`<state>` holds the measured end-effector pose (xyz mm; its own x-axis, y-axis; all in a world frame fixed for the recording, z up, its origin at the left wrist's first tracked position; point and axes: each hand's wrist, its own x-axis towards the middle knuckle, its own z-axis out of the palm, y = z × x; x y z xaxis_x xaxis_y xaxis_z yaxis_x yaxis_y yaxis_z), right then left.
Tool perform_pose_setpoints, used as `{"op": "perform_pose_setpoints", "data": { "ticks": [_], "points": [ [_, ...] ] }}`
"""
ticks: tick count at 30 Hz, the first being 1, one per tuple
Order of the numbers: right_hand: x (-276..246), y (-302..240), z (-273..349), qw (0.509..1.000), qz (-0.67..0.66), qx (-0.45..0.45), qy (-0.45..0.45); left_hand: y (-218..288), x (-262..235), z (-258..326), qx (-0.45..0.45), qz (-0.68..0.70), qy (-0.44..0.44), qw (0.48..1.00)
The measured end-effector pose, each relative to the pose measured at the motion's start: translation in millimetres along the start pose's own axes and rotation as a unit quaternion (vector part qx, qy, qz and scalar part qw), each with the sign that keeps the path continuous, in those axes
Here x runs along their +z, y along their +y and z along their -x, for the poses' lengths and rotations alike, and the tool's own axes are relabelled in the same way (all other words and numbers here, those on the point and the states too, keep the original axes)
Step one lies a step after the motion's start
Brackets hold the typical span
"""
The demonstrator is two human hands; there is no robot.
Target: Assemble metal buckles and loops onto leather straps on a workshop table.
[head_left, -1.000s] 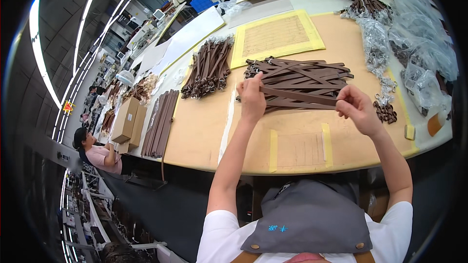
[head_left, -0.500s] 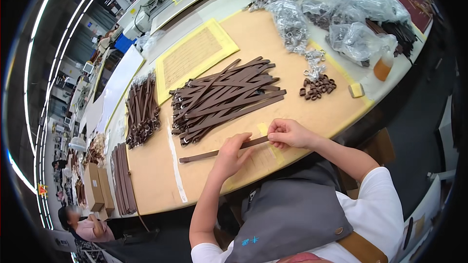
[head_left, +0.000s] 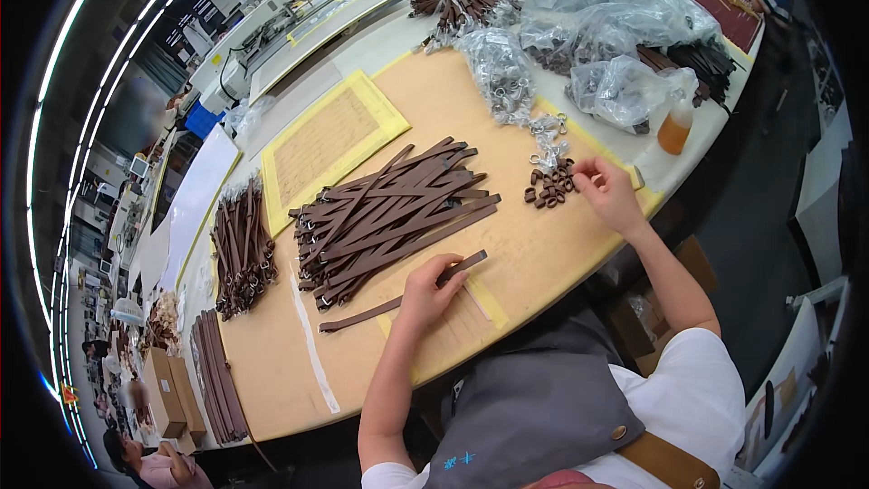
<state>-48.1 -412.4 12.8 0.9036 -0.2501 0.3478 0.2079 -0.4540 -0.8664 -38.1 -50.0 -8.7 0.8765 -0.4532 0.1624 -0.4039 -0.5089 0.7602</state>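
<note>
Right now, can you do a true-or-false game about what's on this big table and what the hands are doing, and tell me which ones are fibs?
1. The left grip is on a brown strap. True.

2. The right grip is up by the ceiling lights. False: it is beside the small brown loops.

3. The strap pile has straps crossing over each other. True.

4. The bottle has bright blue in its lower part. False: the lower part looks orange.

5. The clear plastic bags lie farther from the person than the small brown loops. True.
</note>
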Motion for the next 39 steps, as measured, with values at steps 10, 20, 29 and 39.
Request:
{"op": "perform_pose_setpoints", "data": {
  "ticks": [10,20,29,39],
  "points": [
    [-114,86,-184,0.915,0.401,-0.012,-0.034,-9,4,3,0.028,0.012,0.031,0.999],
    [-62,105,-255,0.721,0.606,-0.03,-0.334,-14,-4,13,0.0,-0.002,0.05,0.999],
    [-152,302,-305,0.654,0.667,-0.037,-0.356,-9,13,-10,0.059,0.028,0.02,0.998],
    [-79,204,-223,0.84,0.53,-0.058,-0.106,-11,6,1,0.03,-0.012,0.027,0.999]
  ]
}}
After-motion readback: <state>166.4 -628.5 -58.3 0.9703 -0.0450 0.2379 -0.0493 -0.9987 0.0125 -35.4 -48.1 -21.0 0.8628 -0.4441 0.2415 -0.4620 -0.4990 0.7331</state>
